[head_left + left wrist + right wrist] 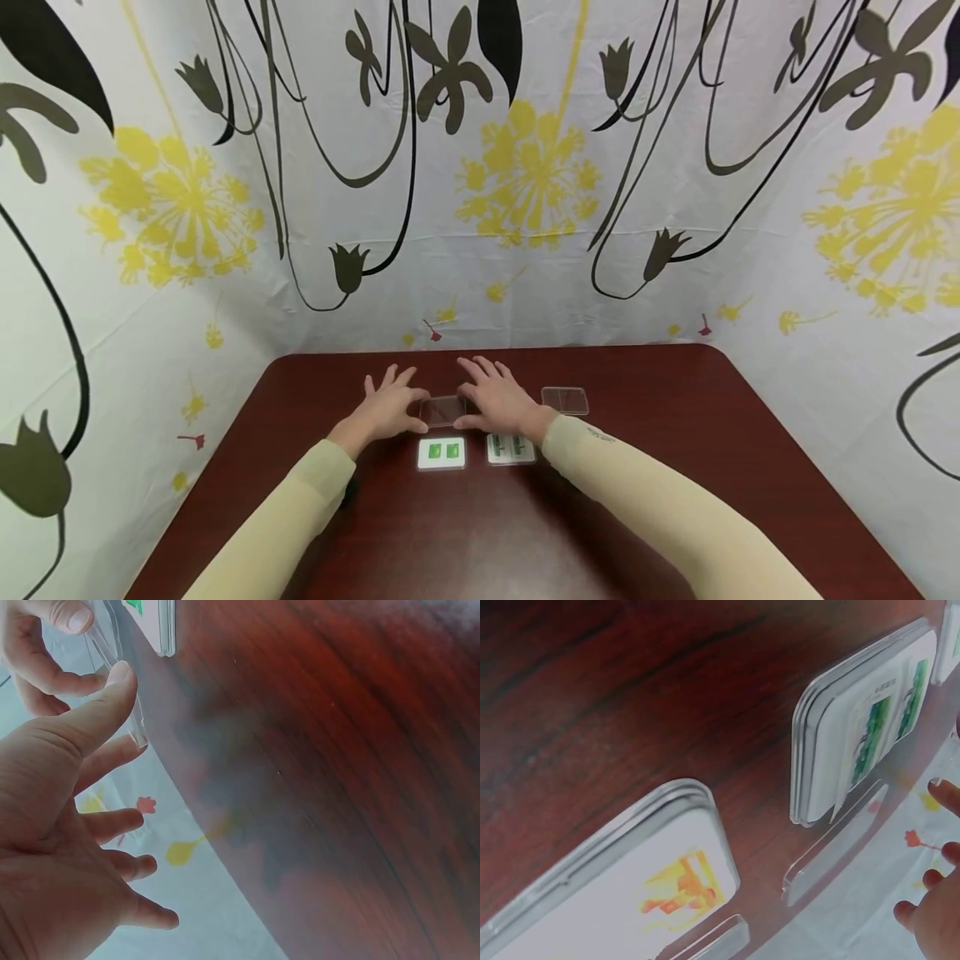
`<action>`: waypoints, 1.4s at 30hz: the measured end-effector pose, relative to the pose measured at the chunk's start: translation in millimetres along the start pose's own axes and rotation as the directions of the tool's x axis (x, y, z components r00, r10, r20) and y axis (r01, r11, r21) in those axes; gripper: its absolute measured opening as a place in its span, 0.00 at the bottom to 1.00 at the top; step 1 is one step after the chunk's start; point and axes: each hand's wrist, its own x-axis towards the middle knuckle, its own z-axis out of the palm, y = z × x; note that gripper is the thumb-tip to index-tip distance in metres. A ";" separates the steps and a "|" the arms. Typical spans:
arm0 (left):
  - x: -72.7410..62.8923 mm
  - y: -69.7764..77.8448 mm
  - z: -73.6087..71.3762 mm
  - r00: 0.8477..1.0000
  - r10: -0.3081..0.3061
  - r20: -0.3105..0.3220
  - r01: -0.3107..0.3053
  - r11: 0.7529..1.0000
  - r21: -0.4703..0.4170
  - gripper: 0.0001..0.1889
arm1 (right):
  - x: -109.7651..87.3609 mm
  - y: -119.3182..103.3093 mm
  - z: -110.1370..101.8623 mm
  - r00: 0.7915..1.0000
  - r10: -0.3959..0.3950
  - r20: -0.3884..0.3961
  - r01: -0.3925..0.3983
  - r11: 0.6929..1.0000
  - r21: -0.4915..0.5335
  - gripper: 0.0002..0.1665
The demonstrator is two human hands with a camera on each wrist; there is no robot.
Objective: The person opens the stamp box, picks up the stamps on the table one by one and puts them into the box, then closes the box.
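A clear, flat plastic lid (442, 411) spans the gap between the two hands near the back of the table. My left hand (386, 408) pinches its left end with thumb and index finger, the other fingers spread. At the opposite end, my right hand (495, 400) grips it by thumb and fingers. The left wrist view shows both hands at the edge of this plastic piece (138, 724). Just in front lies a white case with two green pictures (441, 453). Another green-pictured case (512, 448) sits beside the right wrist.
A second clear lid (566, 400) lies right of the right hand. In the right wrist view, another clear lid (836, 847) is behind the green case, and a case with an orange-yellow picture (686, 889) stands lower left. Patterned cloth (480, 283) hangs behind the dark red table (480, 533).
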 end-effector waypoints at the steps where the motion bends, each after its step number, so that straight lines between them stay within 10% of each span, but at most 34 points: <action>1: -1.7 0.5 0.4 1.000 0.003 -0.001 -0.003 1.000 0.003 0.28 | -1.0 -1.4 -0.4 1.000 -0.004 0.003 0.004 1.000 -0.001 0.41; 42: -43.3 20.7 13.4 0.998 0.053 0.035 -0.054 0.997 0.048 0.28 | -34.4 -34.8 10.0 0.996 -0.088 0.003 0.088 0.996 0.001 0.34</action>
